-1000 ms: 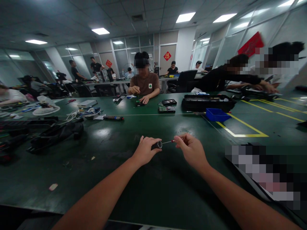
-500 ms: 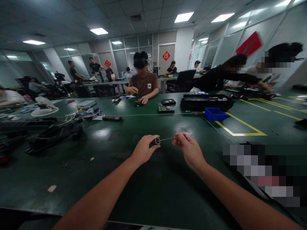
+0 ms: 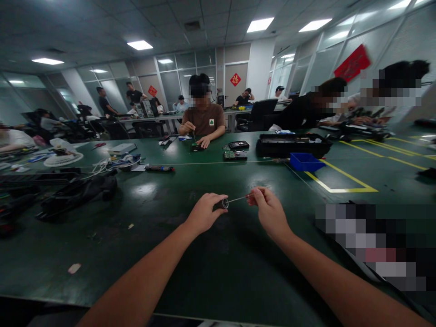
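Observation:
My left hand (image 3: 203, 214) is closed on a small dark cylinder with a silver ring at its end (image 3: 225, 203), pinched between thumb and fingers above the green table. The ringed face points to the right. My right hand (image 3: 272, 211) grips a thin screwdriver (image 3: 237, 199) by its handle, which shows a bit of red and is mostly covered by the fingers. Its metal shaft runs left to the ringed end of the cylinder. Whether the tip sits inside or only against that face is too small to tell.
Across the green table (image 3: 190, 281) a person in a brown shirt works on a small part. Circuit boards (image 3: 235, 155), a black tray (image 3: 293, 145) and a blue bin (image 3: 306, 161) stand ahead. A dark-handled tool (image 3: 160, 168) and black casings (image 3: 78, 193) lie to the left.
My right hand has turned slightly on the screwdriver, its thumb now more raised. The cylinder has tilted a little in my left hand. Across the table, the person's tool now points down at the part.

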`<action>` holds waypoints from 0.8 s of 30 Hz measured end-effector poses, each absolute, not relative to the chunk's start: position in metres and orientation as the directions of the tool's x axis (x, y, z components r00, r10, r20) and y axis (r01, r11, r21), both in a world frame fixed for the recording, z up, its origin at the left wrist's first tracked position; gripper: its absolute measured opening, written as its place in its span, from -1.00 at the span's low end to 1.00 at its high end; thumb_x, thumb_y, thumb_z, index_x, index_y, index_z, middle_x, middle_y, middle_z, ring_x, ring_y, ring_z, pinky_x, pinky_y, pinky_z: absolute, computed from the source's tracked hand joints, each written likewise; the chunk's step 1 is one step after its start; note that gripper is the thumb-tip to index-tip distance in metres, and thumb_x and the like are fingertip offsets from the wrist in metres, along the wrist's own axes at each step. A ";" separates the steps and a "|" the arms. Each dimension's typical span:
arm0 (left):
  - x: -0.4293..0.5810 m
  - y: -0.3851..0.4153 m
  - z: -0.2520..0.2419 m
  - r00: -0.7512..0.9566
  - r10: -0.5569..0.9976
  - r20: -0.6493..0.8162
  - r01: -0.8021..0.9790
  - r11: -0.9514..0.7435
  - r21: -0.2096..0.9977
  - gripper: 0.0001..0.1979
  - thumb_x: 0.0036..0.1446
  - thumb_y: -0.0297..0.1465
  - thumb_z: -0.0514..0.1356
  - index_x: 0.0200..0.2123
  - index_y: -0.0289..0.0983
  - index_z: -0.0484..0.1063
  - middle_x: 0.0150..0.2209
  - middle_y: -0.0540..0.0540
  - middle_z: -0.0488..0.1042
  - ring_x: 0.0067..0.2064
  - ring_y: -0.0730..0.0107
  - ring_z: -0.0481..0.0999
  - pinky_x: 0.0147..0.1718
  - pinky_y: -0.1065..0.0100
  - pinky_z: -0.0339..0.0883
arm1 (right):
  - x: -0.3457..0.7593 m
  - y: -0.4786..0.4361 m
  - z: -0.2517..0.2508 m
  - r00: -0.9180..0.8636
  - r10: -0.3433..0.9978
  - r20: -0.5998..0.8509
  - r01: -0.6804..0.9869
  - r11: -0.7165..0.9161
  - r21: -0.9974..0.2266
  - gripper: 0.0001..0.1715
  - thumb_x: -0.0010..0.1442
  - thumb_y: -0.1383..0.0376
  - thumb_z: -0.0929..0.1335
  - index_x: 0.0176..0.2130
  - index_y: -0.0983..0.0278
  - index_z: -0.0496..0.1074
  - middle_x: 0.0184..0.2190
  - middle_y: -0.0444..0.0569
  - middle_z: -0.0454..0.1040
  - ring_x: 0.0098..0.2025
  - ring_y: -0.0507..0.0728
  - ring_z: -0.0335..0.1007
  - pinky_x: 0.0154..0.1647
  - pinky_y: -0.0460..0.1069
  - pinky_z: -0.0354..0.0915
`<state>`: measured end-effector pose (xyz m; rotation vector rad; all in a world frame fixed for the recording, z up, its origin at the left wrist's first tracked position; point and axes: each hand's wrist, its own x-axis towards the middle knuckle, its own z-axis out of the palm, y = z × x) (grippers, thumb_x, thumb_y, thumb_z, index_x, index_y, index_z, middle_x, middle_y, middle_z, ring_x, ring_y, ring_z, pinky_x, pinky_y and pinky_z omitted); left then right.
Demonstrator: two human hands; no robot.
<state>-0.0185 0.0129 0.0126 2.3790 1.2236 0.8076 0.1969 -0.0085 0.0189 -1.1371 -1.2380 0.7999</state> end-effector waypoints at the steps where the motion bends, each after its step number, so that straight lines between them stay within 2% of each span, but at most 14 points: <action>1: -0.018 0.013 0.012 0.467 0.820 0.330 0.622 -0.570 0.537 -0.58 0.20 -0.36 0.27 0.13 -0.14 0.40 0.00 -0.10 0.48 0.03 0.20 0.40 0.05 0.14 0.29 | 0.196 -0.009 0.020 0.184 0.934 0.306 0.126 0.287 -0.950 -0.57 0.23 -0.08 0.30 -0.25 0.22 0.40 -0.38 -0.03 0.50 -0.35 0.14 0.42 -0.25 0.07 0.35; 6: -0.017 0.012 0.012 0.456 0.827 0.328 0.627 -0.560 0.542 -0.59 0.18 -0.36 0.29 0.11 -0.15 0.42 -0.02 -0.09 0.50 0.02 0.20 0.42 0.03 0.15 0.30 | 0.197 -0.012 0.026 0.145 0.930 0.338 0.197 0.308 -0.931 -0.58 0.25 -0.07 0.29 -0.26 0.23 0.42 -0.40 -0.02 0.53 -0.35 0.15 0.45 -0.27 0.06 0.35; 11: -0.016 0.010 0.014 0.451 0.842 0.294 0.646 -0.536 0.543 -0.60 0.19 -0.35 0.28 0.10 -0.16 0.42 -0.03 -0.11 0.51 0.00 0.18 0.43 0.04 0.13 0.31 | 0.201 -0.017 0.033 0.117 0.935 0.336 0.395 0.266 -0.879 -0.56 0.22 -0.07 0.33 -0.36 0.24 0.47 -0.56 -0.08 0.46 -0.52 0.11 0.36 -0.48 0.00 0.21; 15: -0.016 0.010 0.013 0.450 0.837 0.312 0.637 -0.545 0.545 -0.60 0.18 -0.35 0.29 0.10 -0.15 0.43 -0.03 -0.09 0.51 0.00 0.19 0.43 0.02 0.14 0.31 | 0.201 -0.020 0.031 0.051 0.928 0.369 0.330 0.333 -0.884 -0.69 0.28 0.05 0.28 -0.19 0.21 0.44 -0.48 -0.09 0.49 -0.41 0.13 0.42 -0.41 0.00 0.26; 20: -0.016 0.011 0.010 0.463 0.832 0.307 0.633 -0.552 0.543 -0.61 0.19 -0.36 0.29 0.09 -0.13 0.43 -0.05 -0.07 0.51 -0.01 0.19 0.43 0.00 0.15 0.31 | 0.200 -0.020 0.027 0.035 0.936 0.351 0.424 0.305 -0.853 -0.63 0.33 0.03 0.22 -0.29 0.20 0.45 -0.55 -0.12 0.40 -0.50 0.11 0.32 -0.47 0.01 0.18; 22: -0.016 0.010 0.010 0.469 0.829 0.304 0.635 -0.556 0.536 -0.61 0.19 -0.36 0.29 0.10 -0.13 0.42 -0.05 -0.08 0.51 -0.01 0.19 0.43 0.00 0.14 0.31 | 0.198 -0.019 0.025 0.071 0.931 0.359 0.361 0.312 -0.879 -0.69 0.30 0.05 0.25 -0.23 0.19 0.44 -0.46 -0.09 0.46 -0.42 0.13 0.38 -0.40 0.02 0.23; 24: -0.016 0.010 0.011 0.454 0.836 0.309 0.639 -0.547 0.541 -0.60 0.18 -0.35 0.29 0.10 -0.15 0.43 -0.05 -0.09 0.51 -0.01 0.18 0.43 0.01 0.14 0.32 | 0.197 -0.016 0.024 0.107 0.934 0.340 0.230 0.309 -0.923 -0.72 0.25 0.07 0.31 -0.18 0.20 0.42 -0.38 -0.06 0.49 -0.34 0.15 0.42 -0.30 0.04 0.30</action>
